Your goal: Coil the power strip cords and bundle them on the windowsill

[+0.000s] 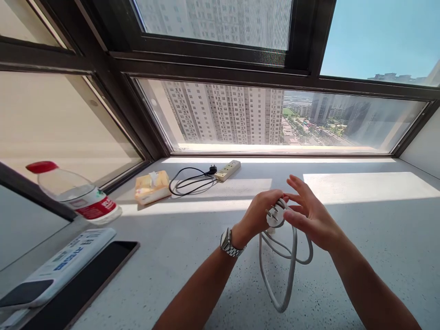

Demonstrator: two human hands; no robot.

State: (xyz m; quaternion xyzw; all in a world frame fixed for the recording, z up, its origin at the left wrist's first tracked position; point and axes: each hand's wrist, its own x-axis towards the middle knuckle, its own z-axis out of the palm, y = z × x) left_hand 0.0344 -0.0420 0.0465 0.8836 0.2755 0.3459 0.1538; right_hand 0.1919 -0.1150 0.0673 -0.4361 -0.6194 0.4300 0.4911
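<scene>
My left hand, with a metal-banded watch on its wrist, is closed around a white power cord near its plug. The plug's flat metal prongs point up and to the left. Thick grey-white loops of the cord hang beneath both hands above the counter. Close by on the right, my right hand has its fingers spread and its thumb apart from them. Its thumb and fingertips are at the cord beside the plug, and whether they press on it is hard to see.
A beige power strip with a black cord lies near the window, beside a tissue pack. At left are a tilted red-capped bottle, a white box-like pack and a dark tablet-like slab. The speckled counter meets the window frame.
</scene>
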